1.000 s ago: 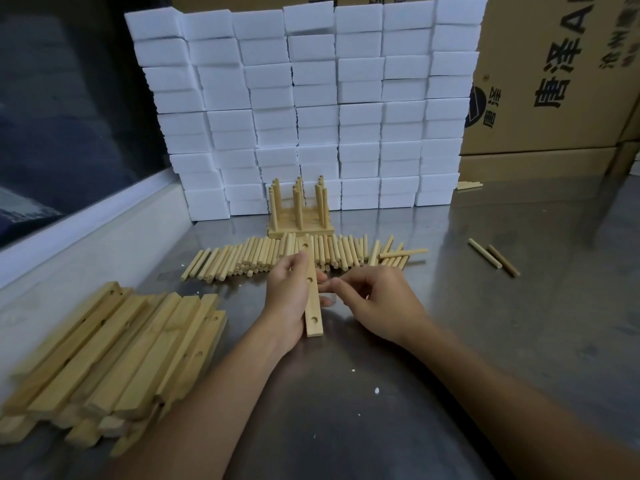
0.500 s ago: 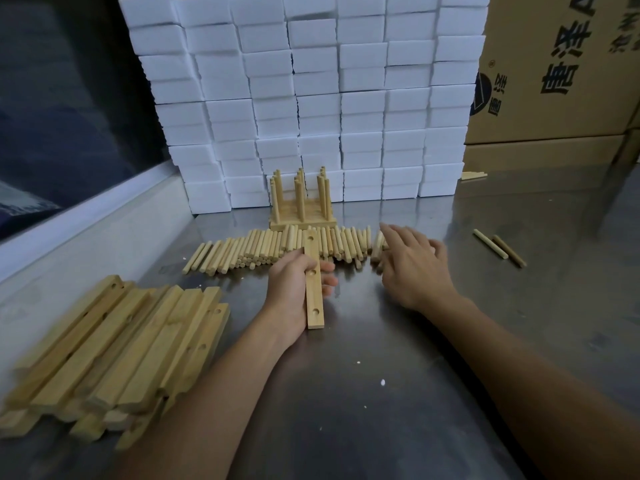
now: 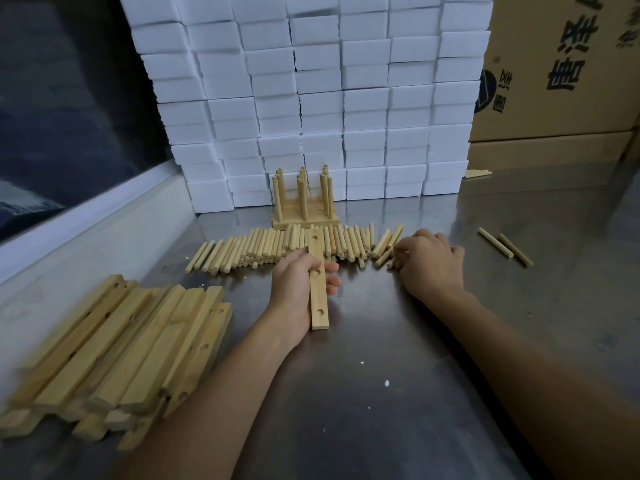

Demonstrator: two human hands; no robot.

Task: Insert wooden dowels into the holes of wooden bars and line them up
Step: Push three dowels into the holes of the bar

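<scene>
Pale wooden bar (image 3: 318, 289), three holes, gripped in left hand (image 3: 298, 289); right hand (image 3: 429, 263) pinching dowels (image 3: 277, 245); steel tabletop (image 3: 398, 358), white foam blocks (image 3: 311, 98) behind.

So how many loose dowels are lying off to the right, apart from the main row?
2. One lighter dowel and one darker dowel lie side by side on the metal table, right of the right hand. Others may lie under that hand.

A scuffed, dully reflective metal bench (image 3: 398, 393) fills the foreground. A wall of stacked white foam blocks (image 3: 311, 98) rises at its far edge, with brown cardboard boxes (image 3: 561, 81) printed in dark characters to the right. On the left, a pale ledge (image 3: 86, 216) runs beneath a dark window (image 3: 62, 98).
</scene>
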